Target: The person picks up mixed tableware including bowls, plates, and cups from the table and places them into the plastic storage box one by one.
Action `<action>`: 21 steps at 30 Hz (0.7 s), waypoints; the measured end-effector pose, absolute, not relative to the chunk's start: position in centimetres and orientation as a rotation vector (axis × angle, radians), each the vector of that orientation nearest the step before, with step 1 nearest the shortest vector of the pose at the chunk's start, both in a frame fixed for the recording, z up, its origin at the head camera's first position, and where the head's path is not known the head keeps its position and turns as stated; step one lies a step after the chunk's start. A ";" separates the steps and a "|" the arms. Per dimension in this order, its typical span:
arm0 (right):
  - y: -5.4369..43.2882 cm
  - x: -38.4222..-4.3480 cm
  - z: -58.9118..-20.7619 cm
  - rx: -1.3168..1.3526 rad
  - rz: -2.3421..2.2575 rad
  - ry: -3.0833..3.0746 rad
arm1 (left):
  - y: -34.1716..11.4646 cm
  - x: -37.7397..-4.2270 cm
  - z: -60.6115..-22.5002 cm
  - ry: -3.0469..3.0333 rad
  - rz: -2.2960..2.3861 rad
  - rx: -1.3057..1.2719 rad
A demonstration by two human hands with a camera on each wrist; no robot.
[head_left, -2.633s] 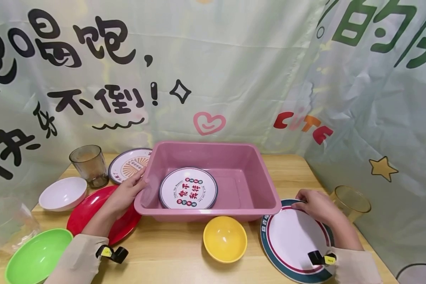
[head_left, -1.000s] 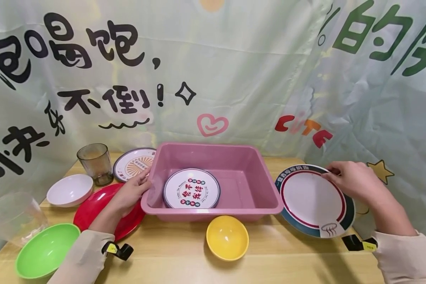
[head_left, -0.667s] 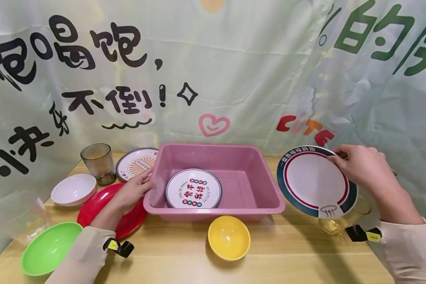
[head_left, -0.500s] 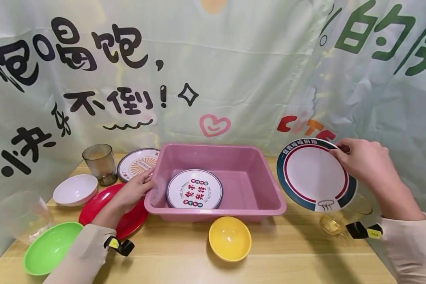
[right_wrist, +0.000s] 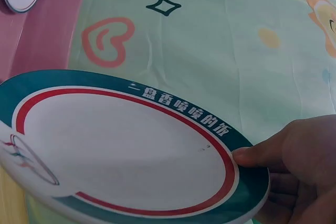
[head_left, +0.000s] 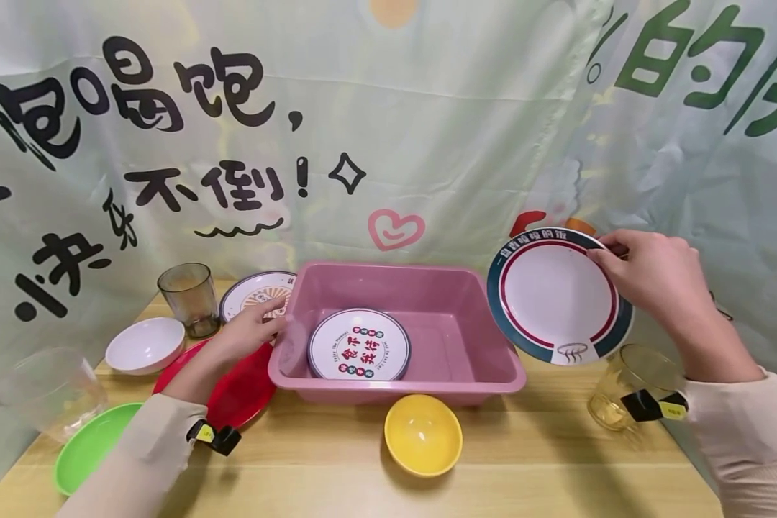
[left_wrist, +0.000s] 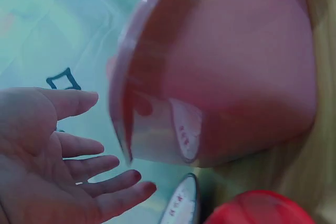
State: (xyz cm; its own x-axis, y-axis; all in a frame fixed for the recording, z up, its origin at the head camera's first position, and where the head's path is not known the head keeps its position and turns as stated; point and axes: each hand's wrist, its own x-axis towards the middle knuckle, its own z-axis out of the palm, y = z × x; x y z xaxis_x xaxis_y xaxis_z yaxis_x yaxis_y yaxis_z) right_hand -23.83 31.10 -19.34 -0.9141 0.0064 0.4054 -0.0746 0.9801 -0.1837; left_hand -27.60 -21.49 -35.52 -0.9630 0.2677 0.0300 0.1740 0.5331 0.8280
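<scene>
My right hand (head_left: 654,288) pinches the rim of a white plate (head_left: 557,295) with a dark teal border and red ring. Tilted, the plate hangs in the air by the right end of the pink basin (head_left: 453,345). In the right wrist view the thumb (right_wrist: 247,156) lies on top of the plate, the other fingers curled beneath. My left hand (head_left: 249,334) is beside the basin's left wall; the left wrist view shows its fingers (left_wrist: 89,166) spread, apart from the rim. Inside the basin, toward the left, lies a round white plate with red lettering (head_left: 360,345).
A yellow bowl (head_left: 424,435) stands before the basin. Leftward are a red plate (head_left: 242,392), a white bowl (head_left: 145,345), a green bowl (head_left: 93,446), a smoky glass (head_left: 189,298), a clear cup (head_left: 52,392) and a patterned plate (head_left: 236,291). An amber glass (head_left: 634,381) stands right.
My right hand has lifted the teal-bordered plate off the table and brought it up beside the basin, uncovering the amber glass. My left hand has come off the basin's rim.
</scene>
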 end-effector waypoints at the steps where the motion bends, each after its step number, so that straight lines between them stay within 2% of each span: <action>1: 30.9 -24.0 -19.3 0.052 0.280 -2.709 | -21.4 -27.6 -35.1 2.684 1.393 0.391; 8: 29.5 -24.7 -19.4 0.086 0.374 -2.671 | -20.2 -28.0 -32.9 2.757 1.314 0.512; 14: 28.5 -25.4 -20.0 0.115 0.489 -2.612 | -18.8 -28.4 -31.2 2.784 1.296 0.490; 21: 27.2 -26.3 -20.8 0.114 0.658 -2.581 | -17.0 -29.1 -29.9 2.673 1.448 0.535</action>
